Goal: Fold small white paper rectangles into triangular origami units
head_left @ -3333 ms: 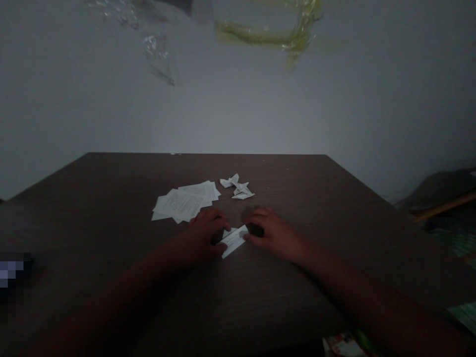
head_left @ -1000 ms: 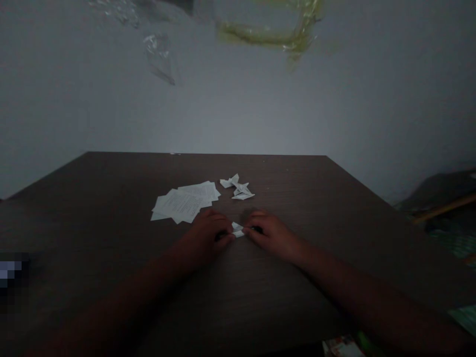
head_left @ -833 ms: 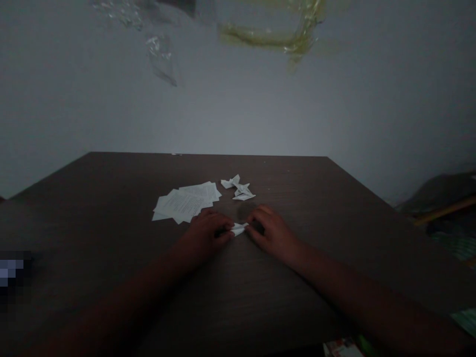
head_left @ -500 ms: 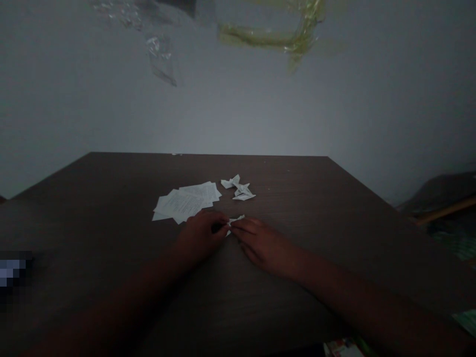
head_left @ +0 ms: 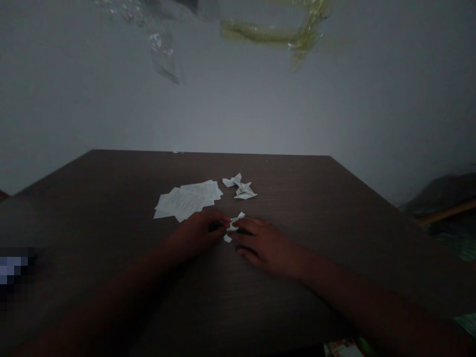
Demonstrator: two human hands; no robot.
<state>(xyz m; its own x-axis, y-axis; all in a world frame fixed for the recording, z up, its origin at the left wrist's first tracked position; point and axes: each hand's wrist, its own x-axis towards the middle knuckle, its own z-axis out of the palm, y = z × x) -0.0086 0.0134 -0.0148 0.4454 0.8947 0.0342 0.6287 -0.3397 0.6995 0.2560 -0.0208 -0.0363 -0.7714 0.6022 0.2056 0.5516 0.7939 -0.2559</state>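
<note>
Touching a small folded paper [head_left: 233, 227] on the tabletop [head_left: 208, 307], angled along its long axis from seven to one o'clock. Curling the left hand [head_left: 201, 232] at its nine o'clock side, with fingers nearly together; cannot tell whether gripping. Spreading the right hand [head_left: 266, 245] from four o'clock, with fingers apart, touching the paper. Having folded pieces [head_left: 244, 191] beyond at twelve o'clock, overlapping printed sheets [head_left: 186, 199] at ten.

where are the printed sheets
In the head view, the printed sheets lie left of centre on the table, just beyond the left hand, left of the folded pieces.
</note>
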